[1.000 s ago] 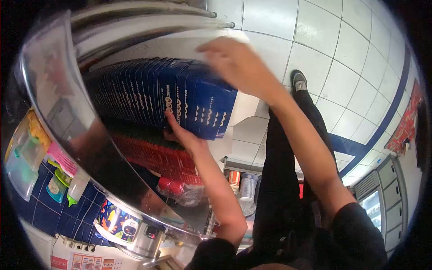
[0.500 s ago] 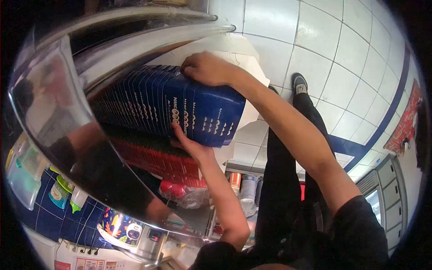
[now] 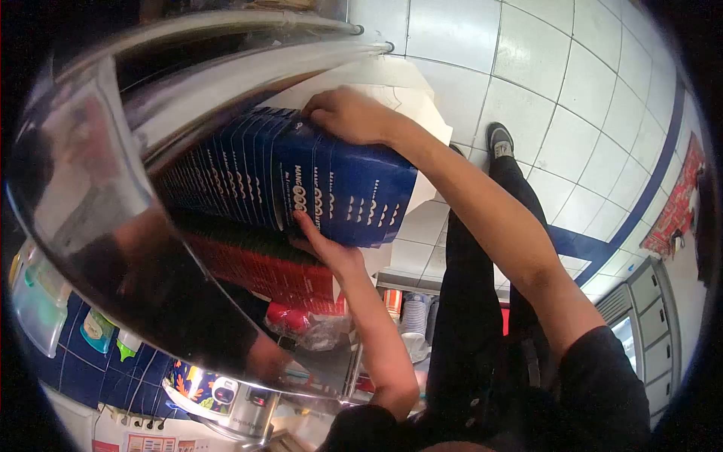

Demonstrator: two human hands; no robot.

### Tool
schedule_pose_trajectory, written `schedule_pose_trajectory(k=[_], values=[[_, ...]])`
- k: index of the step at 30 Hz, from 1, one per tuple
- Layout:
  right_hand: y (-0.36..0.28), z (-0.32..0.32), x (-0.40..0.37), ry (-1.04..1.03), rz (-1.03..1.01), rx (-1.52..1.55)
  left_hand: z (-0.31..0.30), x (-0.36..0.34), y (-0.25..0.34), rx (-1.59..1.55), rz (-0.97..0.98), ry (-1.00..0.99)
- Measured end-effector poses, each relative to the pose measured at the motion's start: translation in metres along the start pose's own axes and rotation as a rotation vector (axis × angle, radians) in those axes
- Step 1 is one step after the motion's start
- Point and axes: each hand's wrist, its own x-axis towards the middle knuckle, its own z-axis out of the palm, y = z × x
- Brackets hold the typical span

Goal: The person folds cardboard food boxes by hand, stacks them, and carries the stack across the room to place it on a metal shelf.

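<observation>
A long stack of blue printed cardboard packages (image 3: 354,184) lies nested on its side on a shelf. My right hand (image 3: 350,117) curls over the upper edge of its front section. From below, my left hand (image 3: 331,248) grips the same section, its thumb on the printed face and the other fingers hidden beneath. Between this front section and the rest of the stack runs a narrow gap by my left thumb. Just under the blue stack is a row of red printed packages (image 3: 271,271). White paper or card (image 3: 414,98) shows behind the blue stack.
A shiny curved metal edge (image 3: 218,301) crosses close on the left. Below the red row sits a clear plastic bag with red contents (image 3: 301,320). Stacked paper cups (image 3: 414,316) stand near my legs. A patterned appliance (image 3: 218,392) is at the lower left; white floor tiles (image 3: 542,83) spread right.
The front section of the blue stack has slid slightly right, widening the gap behind it. My left hand has shifted a little right with it; my right hand has hardly moved.
</observation>
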Motion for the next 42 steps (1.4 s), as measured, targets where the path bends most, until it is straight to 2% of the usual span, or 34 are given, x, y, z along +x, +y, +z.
schedule_pose_trajectory(k=[3, 4, 7, 10, 14, 16, 18, 21, 24, 31, 34, 37, 42], values=[[0.000, -0.010, -0.002, 0.026, 0.004, -0.044, -0.003, 0.004, 0.002, -0.025, -0.009, -0.064], [-0.010, -0.023, -0.005, -0.033, 0.071, -0.007, -0.003, 0.005, 0.003, -0.024, -0.014, -0.083], [-0.007, -0.030, 0.005, -0.050, -0.012, -0.062, 0.000, 0.001, 0.002, 0.033, 0.000, -0.132], [-0.016, -0.032, 0.010, -0.145, 0.027, -0.066, 0.012, -0.011, 0.005, -0.080, -0.073, -0.174], [-0.031, -0.042, 0.001, -0.234, 0.062, -0.088, 0.009, -0.026, -0.003, -0.048, 0.007, -0.176], [-0.019, -0.046, 0.002, -0.250, 0.021, -0.029, 0.000, -0.022, -0.009, 0.000, 0.076, -0.180], [-0.012, -0.050, 0.004, -0.298, 0.016, 0.000, 0.002, -0.020, -0.004, -0.016, 0.015, -0.171], [-0.043, -0.057, 0.002, -0.359, 0.173, -0.032, 0.011, -0.017, 0.003, -0.092, -0.061, -0.199], [-0.036, -0.051, 0.007, -0.429, 0.121, -0.062, -0.002, -0.015, -0.006, -0.119, -0.064, -0.224], [-0.034, -0.046, 0.012, -0.438, 0.129, 0.007, 0.000, -0.024, -0.009, -0.075, -0.047, -0.233], [-0.041, -0.048, 0.012, -0.405, 0.107, -0.112, -0.003, -0.017, -0.010, 0.043, -0.010, -0.236], [-0.027, -0.043, 0.011, -0.339, -0.045, -0.188, -0.002, -0.013, -0.010, 0.097, -0.002, -0.232], [-0.017, -0.039, 0.014, -0.304, -0.058, -0.199, -0.004, -0.009, -0.006, 0.143, 0.004, -0.275]])
